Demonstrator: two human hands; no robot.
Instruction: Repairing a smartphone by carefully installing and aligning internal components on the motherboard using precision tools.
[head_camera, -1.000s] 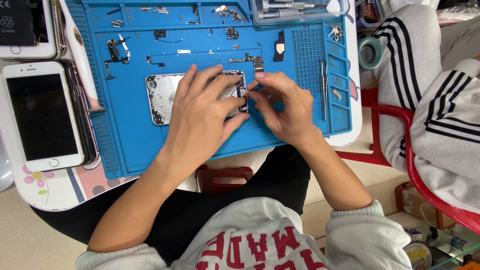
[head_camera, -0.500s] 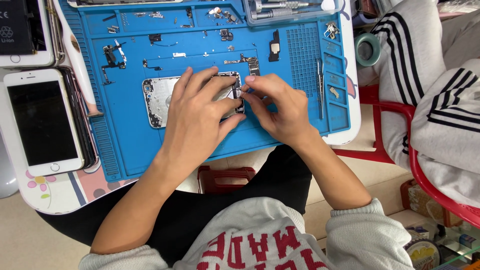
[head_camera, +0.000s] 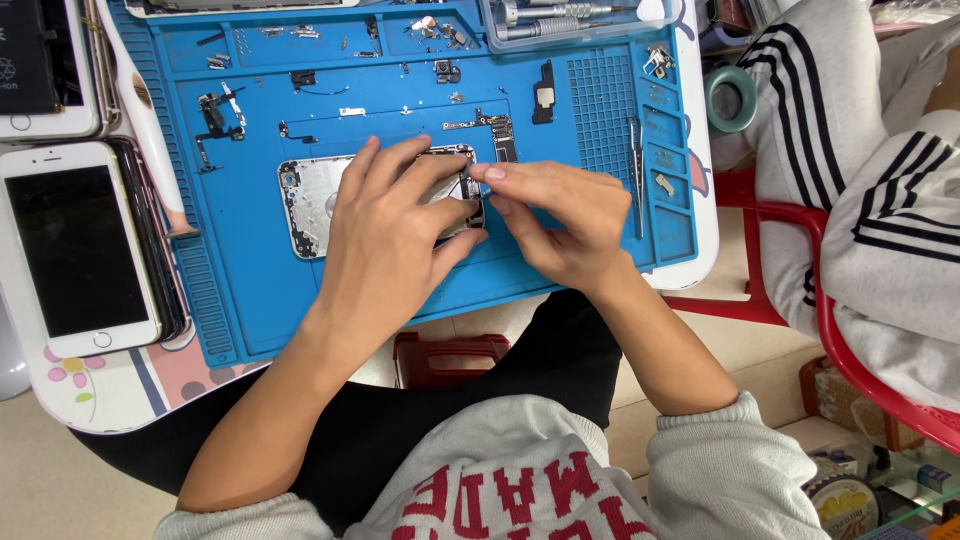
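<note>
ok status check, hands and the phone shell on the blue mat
Left hand flat on the opened phone shell, pinning it. Right hand pinching at the shell's right end. Loose small parts on the blue mat, none in the way.

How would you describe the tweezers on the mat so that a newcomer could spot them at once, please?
Start at the big blue repair mat covering the table. Follow its right side to the strip of small square compartments, just past the right hand. The tweezers lie there lengthwise: long, thin and silver, unlike the tiny screws and brackets beside them.
</note>
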